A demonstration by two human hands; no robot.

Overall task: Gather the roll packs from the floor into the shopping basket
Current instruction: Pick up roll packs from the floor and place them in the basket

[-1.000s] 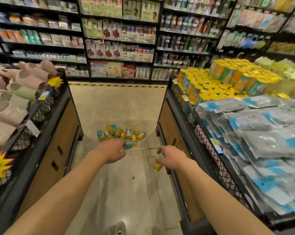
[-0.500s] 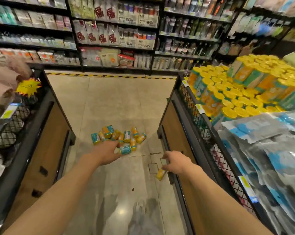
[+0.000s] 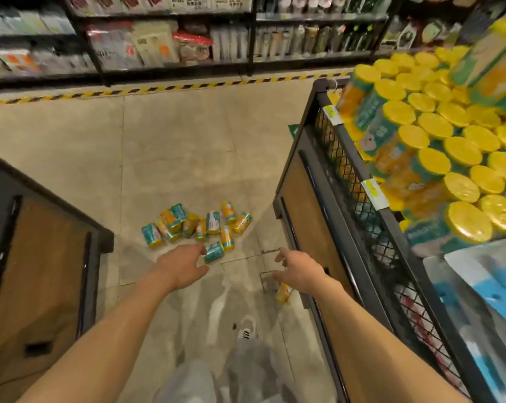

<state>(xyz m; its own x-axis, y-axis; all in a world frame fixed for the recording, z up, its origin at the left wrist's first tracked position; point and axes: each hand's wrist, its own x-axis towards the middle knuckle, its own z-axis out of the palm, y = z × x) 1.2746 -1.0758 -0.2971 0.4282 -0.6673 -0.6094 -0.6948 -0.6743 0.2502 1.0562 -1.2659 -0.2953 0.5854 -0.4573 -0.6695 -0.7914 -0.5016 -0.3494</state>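
Several yellow-and-teal roll packs [image 3: 198, 225] lie in a loose heap on the tiled aisle floor. One more roll pack [image 3: 283, 292] lies apart by the foot of the right-hand display stand, just below my right wrist. My left hand [image 3: 184, 264] reaches out low over the floor, fingers relaxed, its fingertips just short of the nearest pack [image 3: 214, 252]. My right hand [image 3: 296, 270] is stretched forward with spread fingers and holds nothing. No shopping basket is in view.
A wood-panelled display stand [image 3: 307, 205] on the right carries stacked yellow-topped roll packs [image 3: 438, 158] and blue-white bags [image 3: 484, 289]. Another stand [image 3: 39, 257] flanks the left. Stocked shelves [image 3: 170, 45] close the aisle end behind hazard tape [image 3: 170, 88]. My shoe [image 3: 247, 330] is below.
I have walked closer to the heap and the view has tilted down. Both hands have reached further forward and lower; the right hand's fingers have spread.
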